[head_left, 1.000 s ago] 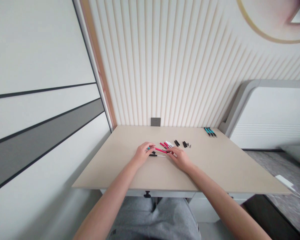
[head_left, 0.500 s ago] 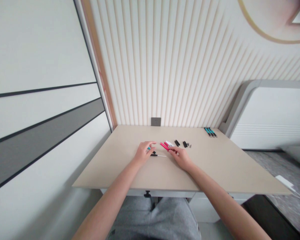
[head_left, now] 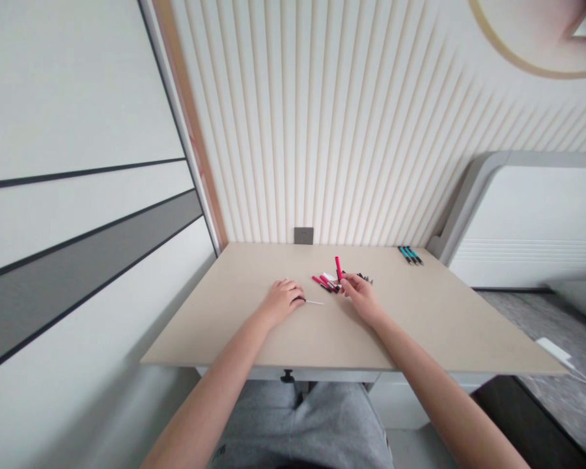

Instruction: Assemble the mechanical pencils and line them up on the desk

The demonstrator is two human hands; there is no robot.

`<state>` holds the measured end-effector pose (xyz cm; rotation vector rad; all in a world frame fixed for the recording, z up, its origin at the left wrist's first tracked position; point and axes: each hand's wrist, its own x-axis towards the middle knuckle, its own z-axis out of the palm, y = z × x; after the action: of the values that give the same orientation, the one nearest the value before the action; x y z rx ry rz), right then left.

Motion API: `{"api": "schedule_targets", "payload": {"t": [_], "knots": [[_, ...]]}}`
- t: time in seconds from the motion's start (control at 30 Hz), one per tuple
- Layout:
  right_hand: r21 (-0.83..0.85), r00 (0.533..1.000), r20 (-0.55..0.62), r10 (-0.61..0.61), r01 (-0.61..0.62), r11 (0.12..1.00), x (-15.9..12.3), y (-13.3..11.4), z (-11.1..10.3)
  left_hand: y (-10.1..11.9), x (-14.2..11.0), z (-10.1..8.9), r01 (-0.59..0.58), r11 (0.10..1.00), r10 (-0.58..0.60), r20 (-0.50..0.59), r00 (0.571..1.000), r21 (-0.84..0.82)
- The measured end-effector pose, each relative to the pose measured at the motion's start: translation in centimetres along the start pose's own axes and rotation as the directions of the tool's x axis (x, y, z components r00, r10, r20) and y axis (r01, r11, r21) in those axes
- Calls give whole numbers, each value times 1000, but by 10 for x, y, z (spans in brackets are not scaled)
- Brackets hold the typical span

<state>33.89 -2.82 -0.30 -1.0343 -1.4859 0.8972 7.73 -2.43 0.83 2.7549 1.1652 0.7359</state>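
Note:
My right hand (head_left: 364, 296) is closed on a pink pen barrel with a black end (head_left: 338, 266), held upright above the desk. Curled low on the desktop is my left hand (head_left: 282, 301), covering the small blue and black parts; what lies in its fingers is hidden. Beside its fingertips a thin white rod (head_left: 315, 302) with a black end points right. Between the hands lie pink barrels with black ends (head_left: 325, 283) and white pieces (head_left: 329, 277). Black parts and small metallic tips (head_left: 368, 279) show partly behind my right hand.
Several blue-and-black pens (head_left: 411, 255) lie side by side at the desk's back right. The beige desk (head_left: 200, 332) meets a ribbed wall with a dark socket (head_left: 303, 236). A white cabinet (head_left: 78, 312) stands on the left, a bed headboard (head_left: 532, 215) on the right.
My right hand has lifted a pink pen barrel off the desk and turned it upright. My left hand has lowered and closed over the small parts, which it now hides.

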Motion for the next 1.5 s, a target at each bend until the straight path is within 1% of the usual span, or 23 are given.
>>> {"api": "schedule_targets", "payload": {"t": [0.07,0.17,0.3,0.4,0.57,0.73,0.87,1.0,1.13,1.23,1.33,1.5], "knots": [[-26,1000,-13,2,-2,1000,1,3,-1,0,0,0,22,1000,-23,-26,999,-8],[-104,999,-34,-7,4,995,3,10,-3,-1,1,-1,95,995,-95,-78,992,-3],[-181,998,-64,-16,4,984,4,14,-7,-5,0,-4,212,977,-208,-158,965,8],[-193,998,-70,-10,-3,981,3,13,-9,-8,-1,-5,243,970,-237,-162,958,15],[-197,999,-49,-5,-5,980,3,13,-9,-7,-1,-5,214,977,-211,-149,966,9],[-198,997,-78,-16,1,980,3,13,-9,-5,-1,-6,201,979,-195,-131,972,36],[-192,999,-52,-2,-8,981,1,9,-8,-4,-1,-6,187,982,-181,-114,977,42],[-197,1000,3,13,-12,980,-1,9,-4,0,0,-5,118,993,-114,-112,987,32],[-180,998,60,-16,26,983,-2,15,-1,3,1,-2,27,1000,-26,-114,993,9],[-115,996,88,-16,26,993,-2,19,-1,4,1,0,-6,1000,4,-120,993,-18],[-10,995,100,-5,6,1000,-1,20,-1,3,2,2,-13,999,8,-122,992,-36],[170,996,88,15,-30,985,-2,12,2,5,3,4,-19,998,11,-133,991,-61]]}}
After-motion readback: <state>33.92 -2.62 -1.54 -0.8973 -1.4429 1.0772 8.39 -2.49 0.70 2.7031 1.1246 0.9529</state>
